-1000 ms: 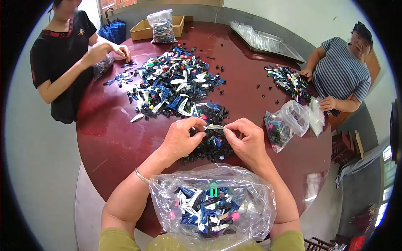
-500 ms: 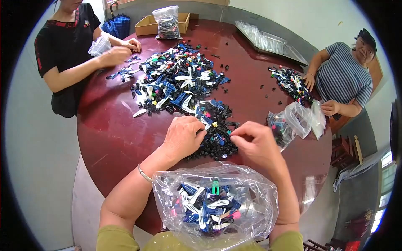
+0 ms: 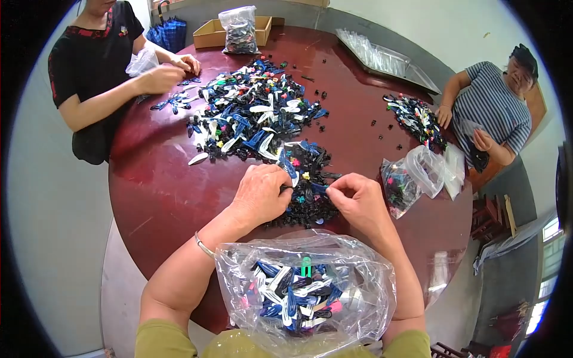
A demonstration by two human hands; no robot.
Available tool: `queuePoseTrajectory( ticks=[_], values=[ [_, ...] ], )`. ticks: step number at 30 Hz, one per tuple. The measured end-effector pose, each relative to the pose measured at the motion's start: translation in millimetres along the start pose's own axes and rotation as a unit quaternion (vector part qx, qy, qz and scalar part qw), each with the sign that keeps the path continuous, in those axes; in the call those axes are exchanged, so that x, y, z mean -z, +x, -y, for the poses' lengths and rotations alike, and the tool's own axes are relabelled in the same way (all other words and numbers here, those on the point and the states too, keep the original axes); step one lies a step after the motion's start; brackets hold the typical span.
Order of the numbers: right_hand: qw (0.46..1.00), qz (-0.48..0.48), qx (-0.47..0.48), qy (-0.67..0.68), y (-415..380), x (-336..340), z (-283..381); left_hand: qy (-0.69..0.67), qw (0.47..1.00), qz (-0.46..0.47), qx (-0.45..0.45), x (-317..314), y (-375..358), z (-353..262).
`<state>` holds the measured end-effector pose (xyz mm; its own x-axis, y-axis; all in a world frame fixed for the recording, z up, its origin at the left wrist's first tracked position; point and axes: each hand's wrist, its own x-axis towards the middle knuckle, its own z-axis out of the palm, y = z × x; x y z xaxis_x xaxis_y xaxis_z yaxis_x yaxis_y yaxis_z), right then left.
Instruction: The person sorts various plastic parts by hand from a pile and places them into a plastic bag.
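Observation:
My left hand (image 3: 261, 192) is closed at the left edge of a near pile of small black clips (image 3: 307, 209), with blue and white hair clips at its fingertips. My right hand (image 3: 358, 200) pinches the end of a dark blue hair clip (image 3: 319, 188) over the pile's right side. Below my hands an open clear plastic bag (image 3: 370, 286) holds white, blue and black hair clips, a green one and some pink pieces. Beyond the near pile lies a large mixed heap of hair clips (image 3: 256, 113).
One person (image 3: 95, 77) works at the left, another (image 3: 489, 107) at the right beside a smaller clip pile (image 3: 415, 119). A part-filled bag (image 3: 400, 185) lies right of my hand. A full bag (image 3: 240, 33), a cardboard box (image 3: 209, 34) and a tray (image 3: 388, 59) stand farther back.
My right hand now has a dark blue clip at its fingertips. My left hand has barely moved. The person at the right has raised a hand with a small clear bag.

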<state>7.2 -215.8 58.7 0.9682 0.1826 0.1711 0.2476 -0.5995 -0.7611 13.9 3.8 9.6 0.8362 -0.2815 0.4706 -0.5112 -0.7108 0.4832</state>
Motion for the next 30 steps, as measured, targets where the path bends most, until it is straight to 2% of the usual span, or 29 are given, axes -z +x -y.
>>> queuePoseTrajectory(
  ticks=[3, 6, 7, 9, 11, 12, 13, 15, 17, 21, 25, 28, 30],
  values=[
    [0.998, -0.021, 0.051, -0.023, 2, 1, -10, -0.004, 1.0, -0.01, 0.001, 0, 1, -1],
    [0.987, 0.004, -0.043, 0.156, -2, 14, 7, -0.017, 1.0, -0.023, 0.01, 1, 3, -1],
    [0.979, 0.02, -0.049, 0.198, -5, 24, 21, -0.024, 0.999, -0.028, 0.014, 1, 3, 0],
    [0.971, 0.059, -0.013, 0.231, -14, 43, 41, -0.024, 0.999, -0.035, 0.019, -1, 4, 1],
    [0.935, 0.157, 0.132, 0.288, -23, 56, 49, -0.023, 0.999, -0.036, 0.029, -1, 3, 1],
    [0.901, 0.194, 0.106, 0.373, -31, 56, 58, -0.022, 0.999, -0.034, 0.035, 0, 3, -1],
    [0.903, 0.219, 0.112, 0.352, -31, 56, 61, -0.021, 0.998, -0.031, 0.041, 0, 3, -2],
    [0.961, 0.154, 0.049, 0.226, -29, 44, 58, -0.03, 0.998, -0.039, 0.045, -1, 3, -2],
    [0.991, 0.07, 0.047, 0.102, -14, 19, 38, -0.035, 0.997, -0.043, 0.045, 0, 3, -2],
    [0.993, 0.013, 0.087, -0.084, -2, -15, -3, -0.034, 0.998, -0.04, 0.037, 0, 4, -2],
    [0.986, 0.027, 0.027, -0.16, -3, -23, 2, -0.035, 0.998, -0.035, 0.027, 0, 4, -2],
    [0.986, -0.007, 0.062, -0.154, -1, -31, -3, -0.044, 0.997, -0.056, -0.004, -3, 4, 1],
    [0.993, 0.005, 0.034, -0.111, 2, -30, -9, -0.039, 0.998, -0.056, -0.005, -3, 3, 2]
  ],
)
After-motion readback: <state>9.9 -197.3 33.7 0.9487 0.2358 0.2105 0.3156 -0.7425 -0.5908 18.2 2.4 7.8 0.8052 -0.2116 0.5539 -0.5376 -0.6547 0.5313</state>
